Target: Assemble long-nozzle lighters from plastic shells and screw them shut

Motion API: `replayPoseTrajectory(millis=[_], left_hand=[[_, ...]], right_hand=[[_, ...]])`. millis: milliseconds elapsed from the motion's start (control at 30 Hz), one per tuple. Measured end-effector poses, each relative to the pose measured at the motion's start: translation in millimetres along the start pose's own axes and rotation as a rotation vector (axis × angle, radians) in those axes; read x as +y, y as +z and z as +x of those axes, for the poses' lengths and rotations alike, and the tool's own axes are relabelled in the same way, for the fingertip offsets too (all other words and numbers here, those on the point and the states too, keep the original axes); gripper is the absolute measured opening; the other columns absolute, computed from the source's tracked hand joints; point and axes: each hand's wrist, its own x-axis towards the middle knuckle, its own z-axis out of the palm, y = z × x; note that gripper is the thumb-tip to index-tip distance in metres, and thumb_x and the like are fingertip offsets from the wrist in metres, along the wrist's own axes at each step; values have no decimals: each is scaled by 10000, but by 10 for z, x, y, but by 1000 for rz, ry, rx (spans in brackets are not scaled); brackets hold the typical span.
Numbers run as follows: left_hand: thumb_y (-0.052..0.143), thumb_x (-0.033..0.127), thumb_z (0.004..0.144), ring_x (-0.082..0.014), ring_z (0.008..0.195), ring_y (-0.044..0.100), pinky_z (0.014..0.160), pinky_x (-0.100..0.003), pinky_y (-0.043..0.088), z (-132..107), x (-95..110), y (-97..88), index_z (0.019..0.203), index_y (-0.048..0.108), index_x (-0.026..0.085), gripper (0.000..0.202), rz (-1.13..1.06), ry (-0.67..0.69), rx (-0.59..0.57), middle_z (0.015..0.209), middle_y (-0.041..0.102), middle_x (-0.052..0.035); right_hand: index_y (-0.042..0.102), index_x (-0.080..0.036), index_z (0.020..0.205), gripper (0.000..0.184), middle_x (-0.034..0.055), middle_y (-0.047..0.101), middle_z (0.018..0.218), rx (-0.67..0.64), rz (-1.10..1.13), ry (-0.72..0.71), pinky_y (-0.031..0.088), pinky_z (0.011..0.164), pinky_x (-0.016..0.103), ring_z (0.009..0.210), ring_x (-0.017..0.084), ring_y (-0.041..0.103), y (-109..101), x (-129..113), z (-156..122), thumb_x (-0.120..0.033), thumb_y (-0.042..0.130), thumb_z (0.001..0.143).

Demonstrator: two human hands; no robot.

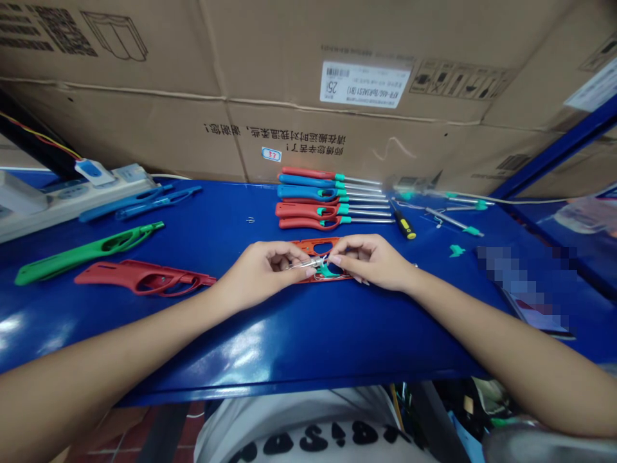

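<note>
My left hand (263, 273) is closed, with thumb and fingertips pinching a slim clear-and-silver lighter insert (308, 263). Beneath it lie the orange lighter shell halves (304, 245) on the blue table. A teal trigger piece (328, 271) shows between my hands, with thin pale wire around it. My right hand (378, 262) has its fingertips pressed together at the right end of the insert; whatever is between them is too small to make out. My fingers cover parts of the shell.
Several red and blue gas lighters (311, 211) lie in a row behind my hands, beside a yellow-black screwdriver (405, 225). Metal lighter tubes (453, 222) are scattered at the right. Green (81, 257) and red shells (139, 276) lie left, near a power strip (72, 199). Cardboard (289, 77) stands behind.
</note>
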Motion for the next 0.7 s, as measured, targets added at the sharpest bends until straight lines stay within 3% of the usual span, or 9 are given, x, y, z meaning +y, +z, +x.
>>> replayPoseTrajectory(millis=[700], left_hand=[[777, 441, 741, -109, 573, 494, 533, -230, 362, 21, 8, 12, 865, 742, 142, 325, 12, -16, 10, 693, 659, -10]], right_hand=[[706, -155, 883, 276, -37, 610, 622, -24, -14, -29, 372, 419, 198, 437, 56, 473, -15, 13, 3, -425, 731, 831]])
